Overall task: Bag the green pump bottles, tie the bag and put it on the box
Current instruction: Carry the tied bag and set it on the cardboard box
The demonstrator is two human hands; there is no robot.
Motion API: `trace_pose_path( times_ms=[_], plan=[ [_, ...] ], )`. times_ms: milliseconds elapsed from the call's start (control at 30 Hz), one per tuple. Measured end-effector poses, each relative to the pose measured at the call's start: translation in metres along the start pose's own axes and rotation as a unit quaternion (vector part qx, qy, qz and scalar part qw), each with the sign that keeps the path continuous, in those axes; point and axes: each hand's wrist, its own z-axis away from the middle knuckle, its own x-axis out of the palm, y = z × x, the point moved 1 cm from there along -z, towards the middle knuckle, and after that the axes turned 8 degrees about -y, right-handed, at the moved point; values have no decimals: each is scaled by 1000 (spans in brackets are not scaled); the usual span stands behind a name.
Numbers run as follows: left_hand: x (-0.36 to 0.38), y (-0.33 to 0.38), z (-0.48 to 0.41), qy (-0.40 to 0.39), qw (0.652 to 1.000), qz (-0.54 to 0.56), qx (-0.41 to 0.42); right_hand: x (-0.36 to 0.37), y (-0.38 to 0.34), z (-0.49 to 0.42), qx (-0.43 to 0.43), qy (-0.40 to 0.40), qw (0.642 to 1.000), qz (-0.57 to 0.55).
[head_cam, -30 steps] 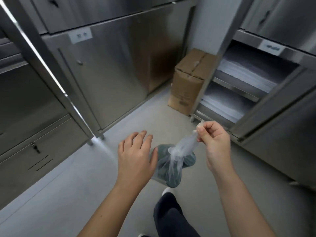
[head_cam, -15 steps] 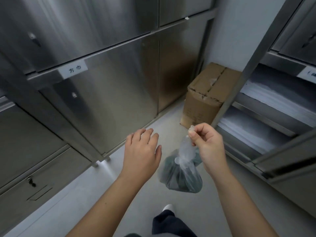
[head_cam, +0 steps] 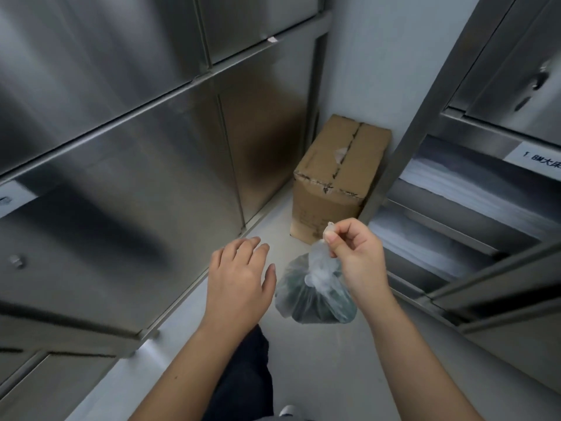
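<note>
- Two hands are shown on the near side of the box (head_cam: 337, 177), raised above the floor (head_cam: 303, 375).
- The neck of the bag (head_cam: 312, 299) is pinched between the thumb and forefinger of the right hand (head_cam: 355, 262). The remaining fingers are curled toward the palm.
- The bag is suspended from that pinch, clear of the floor. It is held nearer than the box and is not in contact with it.
- The film is gathered into a bunched twist below the pinch. Whether a knot has been completed cannot be determined.
- The green pump bottles (head_cam: 306, 305) are seen only as a dark green mass through the clear film at the bottom of the bag. Single bottles cannot be distinguished.
- The left hand (head_cam: 239, 281) is released, with the fingers extended and slightly spread, the palm turned down and nothing held. It is positioned nearer than the box and to its left, just beside the bag and apart from it.
- The box is a closed brown carton standing on the floor in a corner. A seam runs along the centre of its top, and the front top edge is torn.
- Stainless-steel cabinets (head_cam: 151, 147) are located to the left of the box.
- Open steel shelving (head_cam: 455, 247) is located to the right of the box, with white folded stacks (head_cam: 473, 189) on its shelves.
- A dark trouser leg (head_cam: 243, 375) is visible well to the near side of the box.
</note>
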Motion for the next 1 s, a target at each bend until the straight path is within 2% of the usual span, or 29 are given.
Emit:
trace_pose_path(
  times_ms=[300,433,600,833,1000],
  plan=[
    [12,-39,-169,-29,996,42,74,4,-2,-143,35,66,997,29],
    [6,-46,-242,-20,992,61,107,5,-9,-198,56,82,994,33],
    [6,-47,-317,-13,987,85,136,-4,-16,-258,40,108,993,38],
    [8,-23,-404,26,982,125,138,-33,-28,-345,-16,103,994,28],
    [13,1,-448,23,985,129,108,-60,-31,-395,-16,78,997,23]
  ],
)
